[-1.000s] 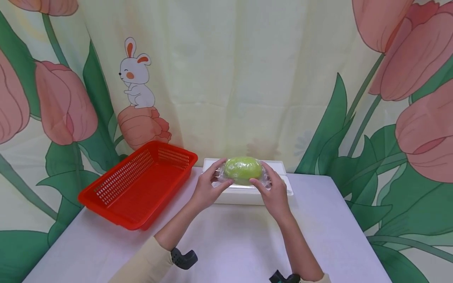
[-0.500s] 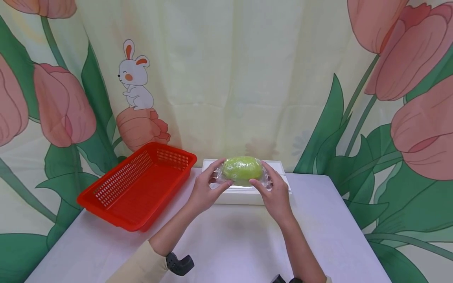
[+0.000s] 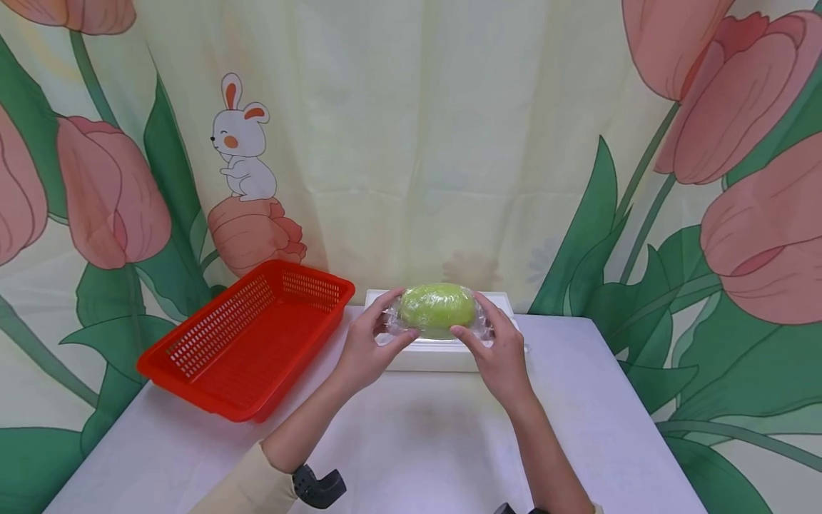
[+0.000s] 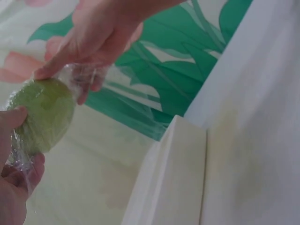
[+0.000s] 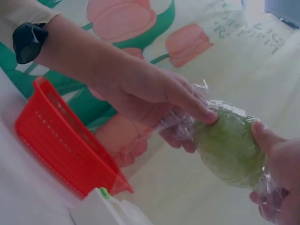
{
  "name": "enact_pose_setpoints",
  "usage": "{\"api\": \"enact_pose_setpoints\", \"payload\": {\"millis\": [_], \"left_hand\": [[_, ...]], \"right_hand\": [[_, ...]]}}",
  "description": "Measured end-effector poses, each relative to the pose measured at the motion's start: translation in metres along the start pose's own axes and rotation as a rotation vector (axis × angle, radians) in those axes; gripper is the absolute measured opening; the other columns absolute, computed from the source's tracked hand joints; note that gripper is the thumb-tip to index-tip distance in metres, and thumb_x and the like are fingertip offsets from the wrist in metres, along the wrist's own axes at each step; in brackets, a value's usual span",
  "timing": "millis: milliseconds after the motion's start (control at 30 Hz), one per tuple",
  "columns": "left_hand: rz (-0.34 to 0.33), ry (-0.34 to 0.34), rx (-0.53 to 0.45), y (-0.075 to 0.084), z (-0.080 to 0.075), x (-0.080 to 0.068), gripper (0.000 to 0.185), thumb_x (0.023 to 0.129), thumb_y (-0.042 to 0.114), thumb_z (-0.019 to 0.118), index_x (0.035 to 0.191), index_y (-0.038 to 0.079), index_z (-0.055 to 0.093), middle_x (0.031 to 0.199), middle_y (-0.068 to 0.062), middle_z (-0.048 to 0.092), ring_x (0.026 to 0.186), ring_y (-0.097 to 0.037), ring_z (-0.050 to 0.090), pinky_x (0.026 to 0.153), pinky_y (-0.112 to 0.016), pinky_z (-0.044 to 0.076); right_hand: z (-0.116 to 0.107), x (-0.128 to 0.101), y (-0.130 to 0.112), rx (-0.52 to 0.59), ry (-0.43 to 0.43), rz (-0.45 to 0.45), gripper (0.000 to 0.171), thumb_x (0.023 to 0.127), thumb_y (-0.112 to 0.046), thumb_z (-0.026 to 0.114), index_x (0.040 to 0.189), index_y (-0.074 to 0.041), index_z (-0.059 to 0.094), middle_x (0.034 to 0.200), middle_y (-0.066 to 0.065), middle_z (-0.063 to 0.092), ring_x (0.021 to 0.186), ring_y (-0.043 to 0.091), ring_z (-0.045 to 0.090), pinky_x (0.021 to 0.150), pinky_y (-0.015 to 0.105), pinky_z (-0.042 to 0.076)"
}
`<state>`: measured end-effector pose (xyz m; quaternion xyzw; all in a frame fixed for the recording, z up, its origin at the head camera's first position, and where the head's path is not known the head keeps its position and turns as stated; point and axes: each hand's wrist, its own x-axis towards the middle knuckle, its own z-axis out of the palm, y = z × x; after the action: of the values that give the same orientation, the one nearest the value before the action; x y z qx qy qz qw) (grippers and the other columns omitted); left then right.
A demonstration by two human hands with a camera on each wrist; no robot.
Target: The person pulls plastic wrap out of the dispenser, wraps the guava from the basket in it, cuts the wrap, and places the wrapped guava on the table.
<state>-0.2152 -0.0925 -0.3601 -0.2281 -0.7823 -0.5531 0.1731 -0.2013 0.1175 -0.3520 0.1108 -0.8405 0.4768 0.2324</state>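
A green oval fruit (image 3: 438, 307) is held up over the far side of the table, covered in shiny, crinkled plastic wrap (image 5: 183, 123). My left hand (image 3: 366, 346) holds its left end, thumb in front and fingers behind, among gathered film. At the opposite end, my right hand (image 3: 501, 353) grips the wrapped fruit the same way. Both thumb tips press on the fruit's near side in the right wrist view. Behind and below it lies a long white box (image 3: 437, 363), partly hidden by the hands and fruit. Thin clear film hangs below the fruit in the left wrist view.
A red plastic basket (image 3: 253, 410) with slotted walls stands at the left of the table, beside my left forearm. The white-covered table (image 3: 578, 428) ends at a tulip-and-rabbit curtain (image 3: 359, 143) behind. A green piece (image 5: 104, 192) shows on the box's end.
The head view has shifted slightly, so everything sits a little farther left. Both hands keep their hold on the wrapped fruit, almost still.
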Motion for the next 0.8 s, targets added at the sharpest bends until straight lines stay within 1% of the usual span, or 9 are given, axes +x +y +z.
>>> {"api": "enact_pose_setpoints", "payload": {"millis": [200,267,333,433,567,633,700,800], "left_hand": [[0.007,-0.004,-0.019,0.021,-0.001,-0.003,0.064,0.076,0.01,0.072,0.133,0.012,0.043,0.12,-0.008,0.056,0.102,-0.022,0.059,0.084,-0.036,0.053],[0.012,-0.008,-0.028,0.025,-0.002,-0.004,0.064,0.077,0.009,0.072,0.133,0.009,0.042,0.121,-0.01,0.055,0.102,-0.024,0.059,0.085,-0.039,0.053],[0.009,-0.007,-0.029,0.02,-0.002,-0.004,0.064,0.077,0.011,0.072,0.133,0.011,0.043,0.121,-0.008,0.055,0.1,-0.022,0.06,0.084,-0.038,0.053],[0.017,-0.002,-0.034,0.01,-0.002,-0.003,0.064,0.077,0.015,0.073,0.133,0.016,0.044,0.12,-0.004,0.056,0.099,-0.018,0.06,0.083,-0.036,0.053],[0.025,-0.006,-0.047,-0.001,-0.001,-0.002,0.063,0.077,0.022,0.073,0.132,0.023,0.044,0.121,-0.001,0.056,0.1,-0.016,0.061,0.083,-0.032,0.054],[0.013,-0.011,-0.054,-0.003,0.0,-0.003,0.063,0.076,0.024,0.073,0.132,0.026,0.044,0.121,0.001,0.056,0.101,-0.016,0.06,0.083,-0.03,0.053],[-0.007,-0.016,-0.06,-0.004,0.001,-0.004,0.063,0.076,0.026,0.074,0.132,0.026,0.045,0.119,0.001,0.056,0.099,-0.015,0.061,0.082,-0.028,0.054],[-0.036,-0.032,-0.058,-0.005,0.001,-0.006,0.063,0.076,0.028,0.073,0.132,0.026,0.045,0.118,0.001,0.057,0.097,-0.015,0.062,0.08,-0.027,0.054]], "right_hand": [[-0.002,-0.001,0.0,0.003,-0.009,0.018,0.065,0.075,-0.041,0.071,0.132,-0.026,0.045,0.125,0.002,0.055,0.105,0.018,0.055,0.082,0.037,0.05],[-0.002,-0.001,0.0,0.009,-0.017,0.022,0.065,0.075,-0.04,0.071,0.132,-0.026,0.044,0.124,0.002,0.055,0.102,0.018,0.055,0.08,0.034,0.051],[-0.003,0.0,0.0,0.017,-0.034,0.028,0.065,0.075,-0.041,0.071,0.133,-0.027,0.044,0.122,0.003,0.055,0.101,0.018,0.055,0.078,0.032,0.051],[-0.003,0.001,0.001,0.022,-0.063,0.041,0.066,0.076,-0.042,0.07,0.133,-0.027,0.042,0.121,0.003,0.054,0.1,0.019,0.055,0.077,0.031,0.051],[-0.002,0.002,0.001,0.028,-0.095,0.069,0.068,0.076,-0.044,0.069,0.135,-0.026,0.04,0.122,0.003,0.051,0.101,0.02,0.053,0.077,0.033,0.052],[-0.001,0.001,0.002,0.039,-0.112,0.075,0.072,0.074,-0.045,0.071,0.136,-0.027,0.038,0.125,0.003,0.048,0.104,0.02,0.052,0.08,0.035,0.053],[0.0,-0.001,0.003,0.055,-0.127,0.07,0.08,0.07,-0.045,0.074,0.138,-0.031,0.033,0.13,0.001,0.045,0.109,0.02,0.05,0.084,0.038,0.052],[0.002,-0.003,0.005,0.045,-0.141,0.026,0.094,0.064,-0.046,0.078,0.141,-0.037,0.025,0.139,-0.002,0.039,0.12,0.021,0.044,0.093,0.043,0.048]]}}
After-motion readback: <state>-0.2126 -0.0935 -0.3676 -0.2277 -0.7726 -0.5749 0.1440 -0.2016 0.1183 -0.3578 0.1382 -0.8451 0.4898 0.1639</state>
